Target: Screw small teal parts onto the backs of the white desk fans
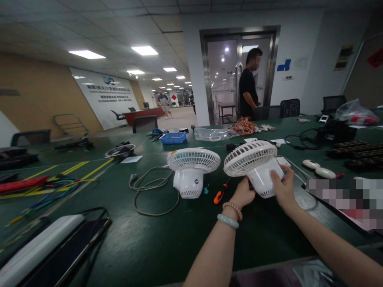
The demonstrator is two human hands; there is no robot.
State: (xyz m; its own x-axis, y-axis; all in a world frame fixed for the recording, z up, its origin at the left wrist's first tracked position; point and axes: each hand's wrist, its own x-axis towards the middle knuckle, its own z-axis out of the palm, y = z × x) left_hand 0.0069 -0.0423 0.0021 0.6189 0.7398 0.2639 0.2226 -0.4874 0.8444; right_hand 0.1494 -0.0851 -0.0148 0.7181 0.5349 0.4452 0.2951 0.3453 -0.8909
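Two hands on one white fan (259,175): right hand (283,186) grasping the base's right side, left hand (243,193) gripping its lower left, fingers partly hidden. Fan's tilted, right of center on the green table (149,243). Just left: one orange screwdriver (219,197), one small teal part (206,190). Further left: second fan (188,177), one gray cable (152,215). Far: one blue tray (172,139), one person (248,91) by the door (222,71).

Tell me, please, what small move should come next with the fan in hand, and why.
I would probably ease the held fan upright: its grille slopes down toward the other fan, which stands nearly level, and with the left hand and right hand both at its housing, it seems well placed for levelling.
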